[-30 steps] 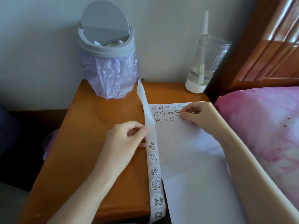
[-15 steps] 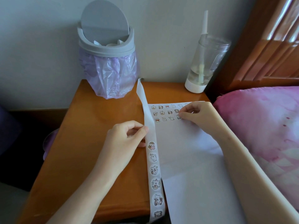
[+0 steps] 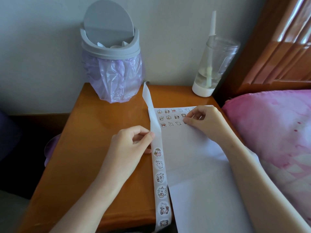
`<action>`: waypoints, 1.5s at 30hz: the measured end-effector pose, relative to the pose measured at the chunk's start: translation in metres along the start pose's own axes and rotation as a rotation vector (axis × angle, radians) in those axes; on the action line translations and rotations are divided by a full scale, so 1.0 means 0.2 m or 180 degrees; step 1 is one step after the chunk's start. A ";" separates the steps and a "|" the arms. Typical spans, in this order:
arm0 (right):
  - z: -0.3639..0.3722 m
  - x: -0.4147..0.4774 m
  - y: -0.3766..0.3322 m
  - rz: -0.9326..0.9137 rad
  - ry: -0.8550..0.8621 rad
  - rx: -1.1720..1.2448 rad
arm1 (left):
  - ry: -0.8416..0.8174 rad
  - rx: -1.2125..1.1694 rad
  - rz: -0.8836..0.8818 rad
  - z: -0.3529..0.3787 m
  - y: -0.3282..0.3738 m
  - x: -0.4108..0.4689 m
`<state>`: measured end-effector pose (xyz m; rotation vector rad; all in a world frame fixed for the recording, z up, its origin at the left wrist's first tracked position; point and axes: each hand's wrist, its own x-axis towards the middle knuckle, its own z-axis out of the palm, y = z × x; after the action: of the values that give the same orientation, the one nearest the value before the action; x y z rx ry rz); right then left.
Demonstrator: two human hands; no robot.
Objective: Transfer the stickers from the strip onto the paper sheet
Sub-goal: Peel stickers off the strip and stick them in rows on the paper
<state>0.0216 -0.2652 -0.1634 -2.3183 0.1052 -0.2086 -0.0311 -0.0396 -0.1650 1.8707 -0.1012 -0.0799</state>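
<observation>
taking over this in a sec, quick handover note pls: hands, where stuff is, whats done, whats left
Left hand pinches the sticker strip at its blank, peeled part, over the bedside table.
Right hand pinches a sticker at the paper sheet, end of the third row.
Done: placed stickers fill two rows and part of a third at the sheet's top.
Left: six unpeeled stickers show on the strip, which runs out of view below.
</observation>
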 end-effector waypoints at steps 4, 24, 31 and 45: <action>0.01 0.00 0.01 -0.0063 0.0075 -0.0178 | 0.0002 0.0098 0.0034 0.00 0.00 0.00; 0.03 0.00 0.02 0.0033 0.0165 -0.0377 | 0.0051 0.0201 0.0073 0.00 0.01 -0.01; 0.01 -0.03 -0.02 0.0039 0.0246 0.0103 | 0.0141 -0.0268 -0.0001 -0.01 0.02 -0.01; 0.10 -0.34 -0.41 -0.0501 -0.0943 0.1345 | 0.0857 -0.0518 0.0359 -0.04 0.03 0.00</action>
<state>-0.0398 -0.1853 -0.1258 -1.9097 -0.2487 0.0357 -0.0312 -0.0338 -0.1566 1.6931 -0.0134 0.2347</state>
